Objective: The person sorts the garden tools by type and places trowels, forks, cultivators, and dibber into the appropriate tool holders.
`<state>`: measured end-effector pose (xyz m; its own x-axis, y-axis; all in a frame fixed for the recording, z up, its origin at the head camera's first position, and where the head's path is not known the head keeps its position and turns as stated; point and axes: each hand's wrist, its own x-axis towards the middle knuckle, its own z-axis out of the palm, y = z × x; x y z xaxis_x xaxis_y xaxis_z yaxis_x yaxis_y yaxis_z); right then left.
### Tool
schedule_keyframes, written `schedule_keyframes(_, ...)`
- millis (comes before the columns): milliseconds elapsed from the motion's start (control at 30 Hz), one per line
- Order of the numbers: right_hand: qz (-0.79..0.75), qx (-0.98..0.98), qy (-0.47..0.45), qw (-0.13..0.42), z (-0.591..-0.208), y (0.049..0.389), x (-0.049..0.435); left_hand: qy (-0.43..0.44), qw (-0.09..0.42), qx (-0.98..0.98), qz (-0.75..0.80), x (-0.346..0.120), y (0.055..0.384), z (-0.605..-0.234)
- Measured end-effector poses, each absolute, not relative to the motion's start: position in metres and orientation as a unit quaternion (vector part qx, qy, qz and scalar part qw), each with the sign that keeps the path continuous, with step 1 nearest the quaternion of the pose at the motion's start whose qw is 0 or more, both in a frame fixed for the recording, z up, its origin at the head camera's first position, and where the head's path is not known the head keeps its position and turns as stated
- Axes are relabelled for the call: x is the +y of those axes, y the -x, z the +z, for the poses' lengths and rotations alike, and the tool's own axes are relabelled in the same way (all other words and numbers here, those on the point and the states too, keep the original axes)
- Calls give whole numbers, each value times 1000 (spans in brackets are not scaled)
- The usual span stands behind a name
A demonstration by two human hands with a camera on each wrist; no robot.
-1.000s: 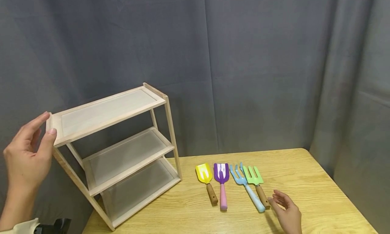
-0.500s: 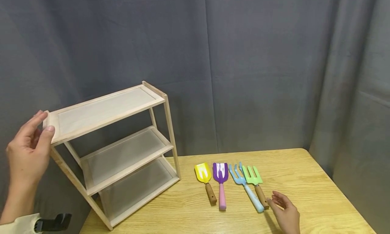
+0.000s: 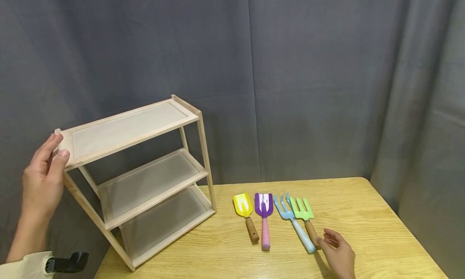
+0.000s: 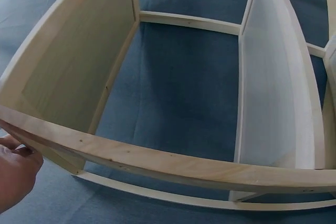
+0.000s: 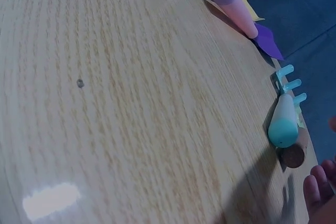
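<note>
A pale wooden three-tier shelf rack (image 3: 135,130) stands at the left of the table. My left hand (image 3: 42,181) grips its upper left end, thumb at the front and fingers at the side; in the left wrist view that hand (image 4: 16,174) shows at the frame's corner. To the right lie a yellow scoop (image 3: 242,204), a purple scoop (image 3: 264,205) with a pink handle, a blue hand fork (image 3: 300,233) and a green hand fork (image 3: 302,209) with a wooden handle. Beside that wooden handle is my right hand (image 3: 338,252), fingers loosely bent, thumb tip close to the handle's end.
The wooden table (image 3: 378,218) has its right edge beyond the right hand. A grey curtain (image 3: 312,89) hangs behind and along both sides. A black strap mount (image 3: 67,263) sits on the left wrist.
My left hand has shifted slightly right and closed in on the rack's end. The right hand has edged left toward the green fork's handle. The garden tools lie as before.
</note>
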<state>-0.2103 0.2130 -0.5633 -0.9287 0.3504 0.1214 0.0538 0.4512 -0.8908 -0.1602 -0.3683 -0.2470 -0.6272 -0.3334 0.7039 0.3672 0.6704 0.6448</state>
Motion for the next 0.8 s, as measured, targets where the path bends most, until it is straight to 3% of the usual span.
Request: schedule_keyframes(800,462,-871,124,108,-569,213,209,5,431,-793,-431,-375,167,-258)
